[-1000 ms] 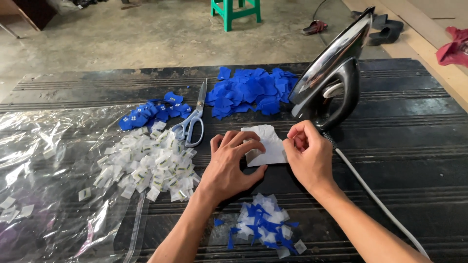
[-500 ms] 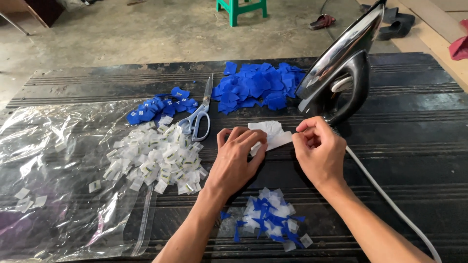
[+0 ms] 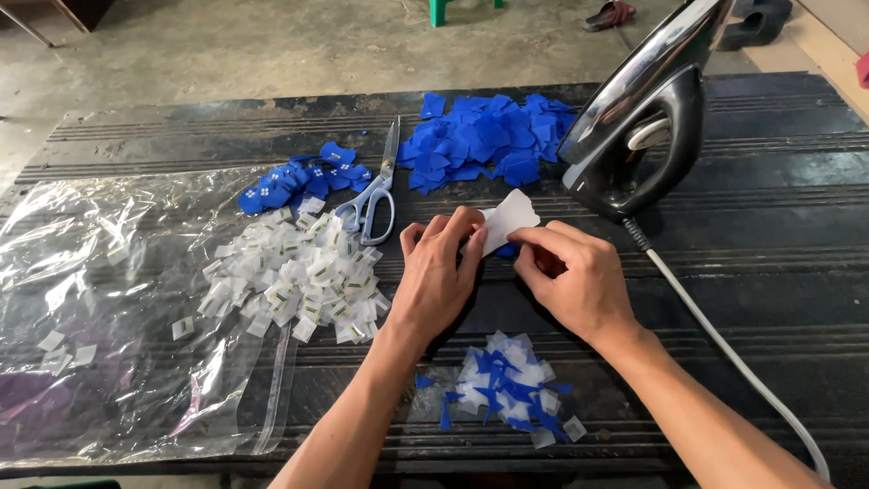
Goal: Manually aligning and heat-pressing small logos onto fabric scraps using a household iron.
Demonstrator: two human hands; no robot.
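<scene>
My left hand [image 3: 441,272] and my right hand [image 3: 568,279] meet over the middle of a black ribbed table [image 3: 778,235], both pinching a small white piece of paper or fabric [image 3: 509,217] that stands up between the fingers. A bit of blue [image 3: 507,250] shows just under it. A mixed heap of blue and white scraps [image 3: 507,388] lies close to me, between my forearms. Behind my hands lies a pile of blue patches [image 3: 484,142].
A black iron [image 3: 644,127] stands upright at the right, its white cord [image 3: 724,349] running toward me. Scissors [image 3: 376,195] lie left of my hands, beside a pile of white tags [image 3: 299,276] and small blue pieces [image 3: 303,179]. A clear plastic bag [image 3: 118,308] covers the left side.
The view has shifted closer and slightly forward. My hands stay together on the white piece, which is now lifted and turned more upright between my fingers.
</scene>
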